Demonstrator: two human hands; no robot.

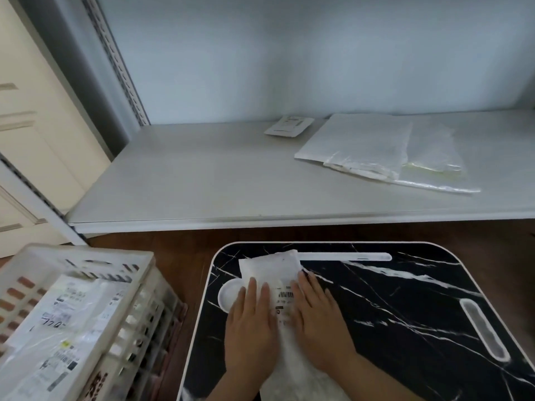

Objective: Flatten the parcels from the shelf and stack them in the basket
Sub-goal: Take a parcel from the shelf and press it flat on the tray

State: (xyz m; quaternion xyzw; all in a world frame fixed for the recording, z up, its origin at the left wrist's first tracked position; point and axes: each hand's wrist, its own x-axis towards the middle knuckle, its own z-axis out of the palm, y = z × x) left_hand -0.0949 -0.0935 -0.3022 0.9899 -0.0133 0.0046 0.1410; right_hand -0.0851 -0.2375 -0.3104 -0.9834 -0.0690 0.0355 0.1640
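On the marbled black counter (405, 299), the left hand (250, 319) and right hand (317, 316) are lying flat, fingers straight, pressing down a white poly mailer (272, 270) between them. It is looking light, soft and rather slippery, so I would lift it by its edges. More parcels (370, 146) are waiting on the shelf (188, 175); the basket (127, 285) is sitting just left.

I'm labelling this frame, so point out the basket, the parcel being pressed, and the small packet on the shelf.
basket (86, 257): head view, on its far rim.
parcel (269, 266): head view, on its upper part, above the hands.
small packet (289, 126): head view, at its middle.
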